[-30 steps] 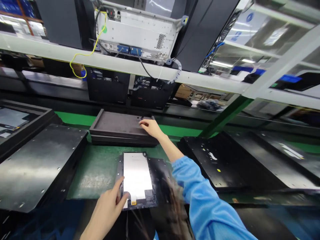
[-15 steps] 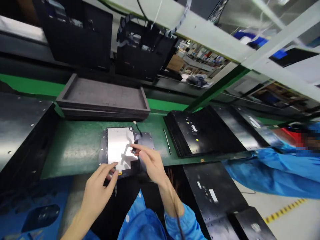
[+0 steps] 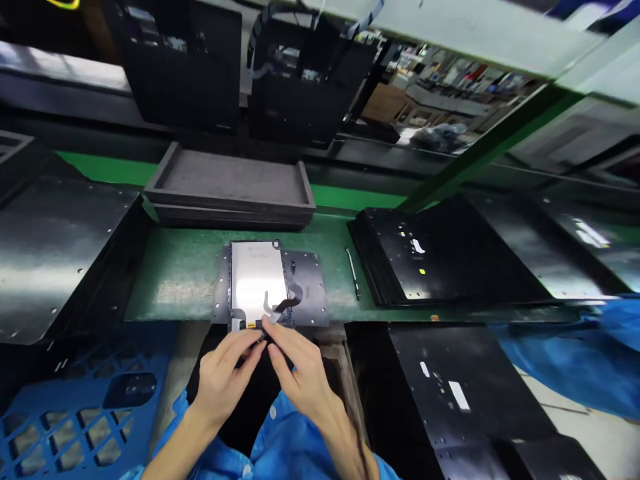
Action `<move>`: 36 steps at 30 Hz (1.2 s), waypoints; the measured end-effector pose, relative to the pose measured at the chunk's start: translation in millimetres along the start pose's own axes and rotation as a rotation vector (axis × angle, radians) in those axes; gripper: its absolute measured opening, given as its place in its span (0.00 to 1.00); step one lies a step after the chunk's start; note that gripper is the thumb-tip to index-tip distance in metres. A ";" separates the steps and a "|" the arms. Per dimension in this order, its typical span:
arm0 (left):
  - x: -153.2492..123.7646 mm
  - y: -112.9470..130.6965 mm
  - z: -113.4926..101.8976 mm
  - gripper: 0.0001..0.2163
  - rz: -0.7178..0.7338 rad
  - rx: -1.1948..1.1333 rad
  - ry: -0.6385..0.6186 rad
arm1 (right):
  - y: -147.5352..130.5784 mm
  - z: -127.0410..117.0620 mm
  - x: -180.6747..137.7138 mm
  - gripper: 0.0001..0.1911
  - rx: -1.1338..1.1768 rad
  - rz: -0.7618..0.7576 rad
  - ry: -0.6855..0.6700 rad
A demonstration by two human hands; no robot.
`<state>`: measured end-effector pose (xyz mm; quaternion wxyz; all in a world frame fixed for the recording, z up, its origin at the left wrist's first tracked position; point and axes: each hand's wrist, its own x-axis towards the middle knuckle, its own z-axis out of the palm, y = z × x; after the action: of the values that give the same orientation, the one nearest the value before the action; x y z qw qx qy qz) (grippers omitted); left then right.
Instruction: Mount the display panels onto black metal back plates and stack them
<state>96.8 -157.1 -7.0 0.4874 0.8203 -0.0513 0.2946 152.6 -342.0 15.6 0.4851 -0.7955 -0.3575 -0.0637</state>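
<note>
A flat display panel (image 3: 257, 273) with a silver back and dark rim lies on a dark perforated plate (image 3: 307, 280) on the green bench. A black ribbon cable (image 3: 290, 303) curves over the panel's lower right and runs to my right hand (image 3: 306, 373), whose thumb and index finger are pinched at its end. My left hand (image 3: 224, 375) is closed beside it at the panel's near edge, fingertips almost meeting the right ones. Something small and dark is between the fingertips, mostly hidden. A yellow label (image 3: 251, 325) shows near my left fingertips.
Stacked grey trays (image 3: 230, 180) stand behind the panel. A thin metal tool (image 3: 353, 273) lies to its right, beside stacked black plates (image 3: 440, 253). Another black panel (image 3: 60, 247) is at left, above a blue lattice crate (image 3: 85, 413). A blue sleeve (image 3: 590, 360) shows at far right.
My right hand has moved from above the panel's middle down to its near edge, beside the left. The hands have come together at the fingertips. The view has shifted left.
</note>
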 end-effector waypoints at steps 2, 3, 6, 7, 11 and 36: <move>-2.2 -1.8 0.5 0.14 0.062 0.006 0.028 | -1.3 0.8 -4.2 0.34 0.017 0.004 -0.001; -2.1 -0.7 1.1 0.13 0.027 -0.017 0.048 | -1.9 2.3 -7.0 0.35 0.042 0.017 0.000; 1.7 12.2 5.6 0.05 -0.314 -0.201 0.103 | -3.0 11.0 -20.2 0.37 0.204 0.103 0.063; 3.5 18.4 8.5 0.06 -0.451 -0.293 0.115 | -3.3 14.6 -26.0 0.37 0.252 0.117 0.104; 8.0 35.9 24.5 0.17 -0.763 -0.600 0.130 | -4.1 23.3 -46.8 0.24 0.258 0.108 0.153; -11.8 -39.0 8.8 0.13 -0.025 0.408 -0.195 | 49.0 3.5 30.8 0.22 0.592 0.735 -0.049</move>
<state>105.4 -146.6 -46.4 0.3079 0.9271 -0.0276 0.2122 205.3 -336.9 -8.0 0.6729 -0.6981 -0.0664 0.2355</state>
